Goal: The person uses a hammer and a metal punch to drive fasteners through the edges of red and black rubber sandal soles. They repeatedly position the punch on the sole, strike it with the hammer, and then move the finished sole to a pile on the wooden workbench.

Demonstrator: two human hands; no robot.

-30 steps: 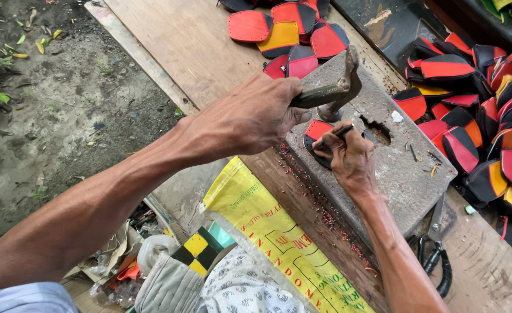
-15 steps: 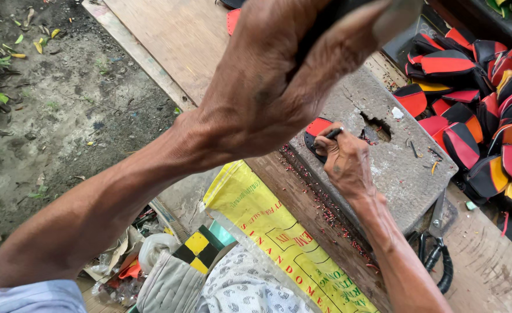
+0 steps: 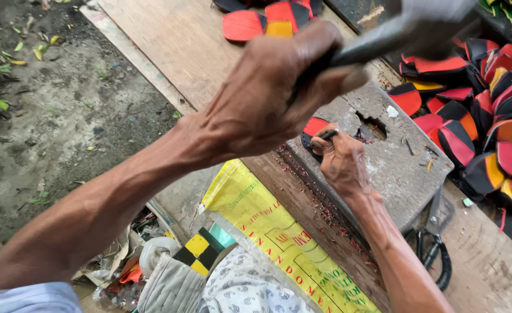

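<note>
Hammer (image 3: 418,29) clenched in left hand (image 3: 267,93) — raised above right hand (image 3: 340,159), pinching punch (image 3: 327,135) on red-black piece (image 3: 313,128).

Block (image 3: 395,168) on bench (image 3: 174,40); cut pieces (image 3: 488,116) right; scissors (image 3: 435,255) near.

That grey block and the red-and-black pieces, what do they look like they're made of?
The grey block looks like weathered wood, though it could be stone: dull and rough, with a chipped hole on top. The red-and-black pieces look like flexible rubber or foam sheet: thin, matte, curved, with cleanly cut edges.
</note>
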